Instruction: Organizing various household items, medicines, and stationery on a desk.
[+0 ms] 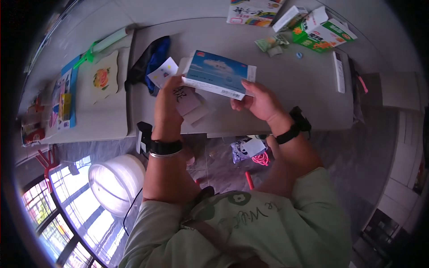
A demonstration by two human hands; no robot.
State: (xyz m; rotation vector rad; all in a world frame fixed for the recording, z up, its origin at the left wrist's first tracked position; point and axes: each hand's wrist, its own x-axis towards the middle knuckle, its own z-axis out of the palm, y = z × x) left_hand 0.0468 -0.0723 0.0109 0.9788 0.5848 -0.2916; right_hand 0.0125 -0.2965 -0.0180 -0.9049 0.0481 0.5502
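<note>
A flat blue and white cardboard box (pixel 216 72) with a cloud picture is held above the table by both hands. My left hand (pixel 169 97) grips its left end, where a pale flap sticks out. My right hand (pixel 256 100) pinches its lower right corner, thumb on the front; a white flap shows at that end. Beneath and left of the box lies a paper card (pixel 186 102) with a large black character, overlapping other pale paper. A white card (pixel 163 72) with small coloured pictures is beside my left hand, over a black and blue cloth item (pixel 152 60).
Opened green and white carton (pixel 323 31), small white box (pixel 290 18), green wrapper (pixel 271 43) and blue ring-like piece (pixel 299 55) lie at back right. A white slim device (pixel 339 72) is near the right edge. A flower-printed sheet (pixel 102 78) lies left; a white bin (pixel 115 184) stands below.
</note>
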